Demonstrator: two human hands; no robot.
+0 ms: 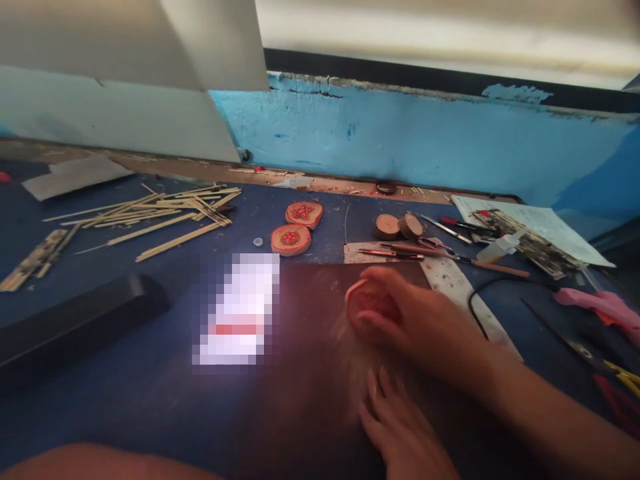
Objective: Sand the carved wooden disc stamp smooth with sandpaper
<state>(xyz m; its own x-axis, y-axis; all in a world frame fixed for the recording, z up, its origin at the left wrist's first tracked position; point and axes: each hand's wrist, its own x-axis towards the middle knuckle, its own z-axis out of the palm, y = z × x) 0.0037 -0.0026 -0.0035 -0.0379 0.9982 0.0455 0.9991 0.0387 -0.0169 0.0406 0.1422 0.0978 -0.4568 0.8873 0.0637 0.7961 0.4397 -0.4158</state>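
Wood slice (369, 301), round with a reddish face, is lying under my right hand (410, 320) on the dark sheet (310, 313) near the middle of the blue table (150, 393). My right fingers are curling around its rim, gripping it. My left hand (400, 427) is pressing flat just below it, fingers narrow and together. No writing is readable. Two carved slices (297, 228) are sitting toward the far edge, beside scattered sticks (160, 217).

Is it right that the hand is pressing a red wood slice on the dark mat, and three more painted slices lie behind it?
Not quite: the head view shows two painted slices behind, not three. The right hand does press the red wood slice on the dark mat.
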